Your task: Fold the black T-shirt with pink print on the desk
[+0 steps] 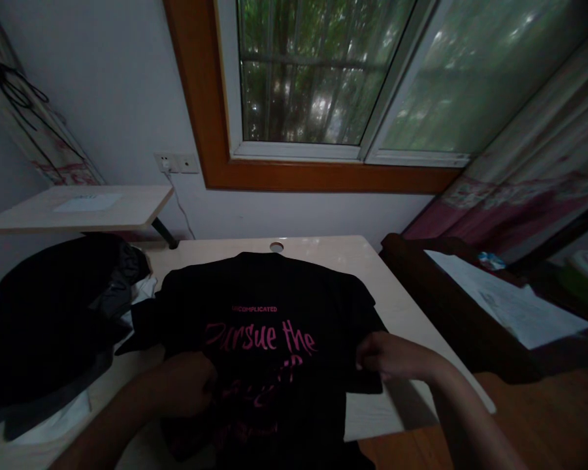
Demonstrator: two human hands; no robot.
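Here's the black shirt (318, 287) spread on the table (406, 313), pink lettering up, a dark heap (53, 307) on its left! The right hand (376, 356) pinches the sleeve on the right; the left hand (189, 384) curls over the other side, its grip impossible to tell.

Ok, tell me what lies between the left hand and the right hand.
Part of the black shirt, with its pink lettering, lies between the left hand and the right hand, as the head view shows.
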